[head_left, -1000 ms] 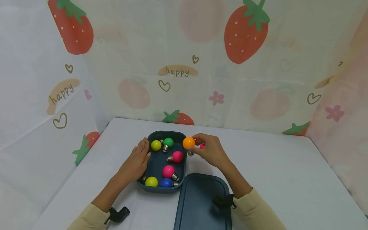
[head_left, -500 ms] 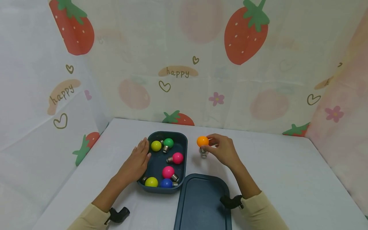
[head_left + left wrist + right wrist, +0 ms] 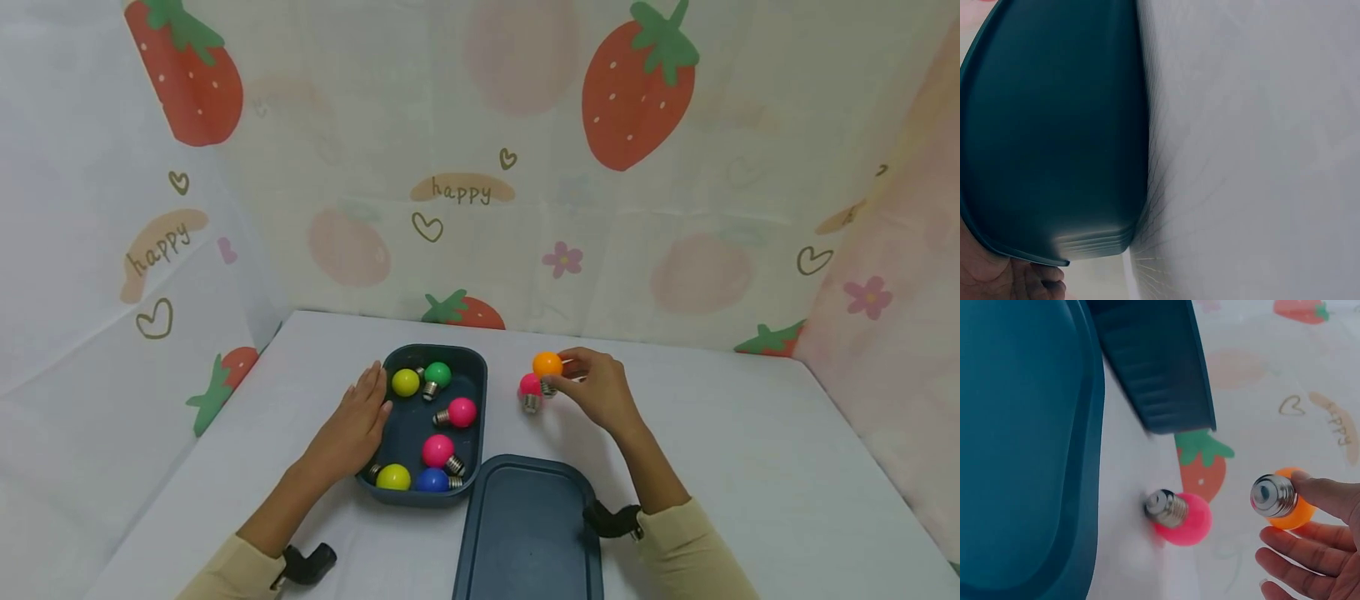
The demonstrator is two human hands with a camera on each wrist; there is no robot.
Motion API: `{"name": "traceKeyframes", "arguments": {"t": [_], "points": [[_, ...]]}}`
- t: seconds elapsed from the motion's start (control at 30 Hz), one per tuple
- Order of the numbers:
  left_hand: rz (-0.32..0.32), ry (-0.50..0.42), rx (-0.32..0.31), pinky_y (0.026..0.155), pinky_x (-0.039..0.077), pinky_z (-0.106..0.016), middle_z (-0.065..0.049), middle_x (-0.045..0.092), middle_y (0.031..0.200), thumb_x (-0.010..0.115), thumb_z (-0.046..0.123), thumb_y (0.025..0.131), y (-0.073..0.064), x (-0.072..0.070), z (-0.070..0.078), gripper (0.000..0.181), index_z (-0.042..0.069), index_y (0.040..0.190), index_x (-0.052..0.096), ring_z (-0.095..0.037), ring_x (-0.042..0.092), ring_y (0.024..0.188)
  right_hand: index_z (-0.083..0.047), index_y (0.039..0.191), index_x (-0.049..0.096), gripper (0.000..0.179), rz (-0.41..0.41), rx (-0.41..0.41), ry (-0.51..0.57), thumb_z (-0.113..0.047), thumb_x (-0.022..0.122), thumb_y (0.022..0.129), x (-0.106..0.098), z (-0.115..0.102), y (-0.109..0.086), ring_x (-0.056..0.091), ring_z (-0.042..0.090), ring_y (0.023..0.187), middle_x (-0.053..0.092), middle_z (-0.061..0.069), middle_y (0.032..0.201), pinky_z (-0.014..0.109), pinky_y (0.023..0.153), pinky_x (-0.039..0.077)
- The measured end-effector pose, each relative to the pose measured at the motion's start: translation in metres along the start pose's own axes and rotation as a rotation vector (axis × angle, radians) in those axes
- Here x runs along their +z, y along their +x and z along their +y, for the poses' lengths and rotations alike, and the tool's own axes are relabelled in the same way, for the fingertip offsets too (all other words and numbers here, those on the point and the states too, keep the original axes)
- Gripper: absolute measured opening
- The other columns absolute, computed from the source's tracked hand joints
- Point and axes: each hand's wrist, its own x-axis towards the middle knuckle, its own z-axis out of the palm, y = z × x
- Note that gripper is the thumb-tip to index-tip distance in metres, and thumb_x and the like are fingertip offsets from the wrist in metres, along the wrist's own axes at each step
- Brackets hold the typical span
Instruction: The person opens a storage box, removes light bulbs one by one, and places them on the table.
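Head view looks forward and down; close wrist views share the bin (image 3: 420, 500).

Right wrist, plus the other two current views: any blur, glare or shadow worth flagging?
Right wrist: pink bulb slightly soft, bright glints on the orange bulb's metal base; left wrist: box wall dark, pale sheen by its ribbed corner; head: fairly even light, soft shadows on the white table.

The right hand (image 3: 600, 390) has carried the orange bulb (image 3: 547, 364) away from the bin (image 3: 420, 498).

A round orange bulb (image 3: 547, 365), silver base (image 3: 1272, 496) angled downward, is aloft right of the dark-blue box (image 3: 409, 425).
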Motion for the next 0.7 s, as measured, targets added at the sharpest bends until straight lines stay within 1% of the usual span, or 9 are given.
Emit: {"name": "traceKeyframes", "arguments": {"t": [0.13, 0.33, 0.57, 0.7], "points": [[0.006, 0.005, 0.001, 0.120, 0.018, -0.058, -0.024, 0.014, 0.166, 0.041, 0.022, 0.110, -0.001, 0.000, 0.000, 0.061, -0.009, 0.157, 0.018, -0.041, 0.016, 0.153, 0.000, 0.123, 0.069, 0.045, -0.002, 0.009, -0.004, -0.024, 0.082, 0.088, -0.001, 0.007, 0.002, 0.072, 0.031, 0.097, 0.075, 0.017, 0.106, 0.041, 0.076, 0.062], [0.029, 0.014, 0.016, 0.120, 0.020, -0.058, -0.024, 0.016, 0.166, 0.042, 0.023, 0.110, 0.001, -0.001, 0.002, 0.060, -0.009, 0.157, 0.020, -0.041, 0.018, 0.152, 0.001, 0.123, 0.068, 0.046, -0.010, 0.051, -0.021, -0.024, 0.082, 0.088, -0.004, 0.014, 0.004, 0.071, 0.033, 0.099, 0.074, 0.019, 0.107, 0.040, 0.076, 0.062], [0.012, 0.009, 0.008, 0.120, 0.019, -0.058, -0.025, 0.015, 0.166, 0.042, 0.021, 0.110, 0.000, -0.001, 0.001, 0.060, -0.009, 0.157, 0.020, -0.041, 0.017, 0.153, 0.003, 0.120, 0.068, 0.045, -0.027, 0.103, -0.027, -0.025, 0.081, 0.088, -0.003, 0.022, 0.004, 0.071, 0.032, 0.096, 0.074, 0.020, 0.105, 0.039, 0.075, 0.062], [-0.001, 0.016, 0.002, 0.121, 0.018, -0.058, -0.024, 0.014, 0.166, 0.042, 0.022, 0.110, 0.000, -0.001, 0.001, 0.061, -0.009, 0.157, 0.019, -0.041, 0.016, 0.153, 0.004, 0.119, 0.068, 0.044, -0.031, 0.115, -0.032, -0.025, 0.081, 0.088, -0.001, 0.028, 0.005, 0.071, 0.032, 0.094, 0.074, 0.021, 0.104, 0.038, 0.073, 0.061]]}}
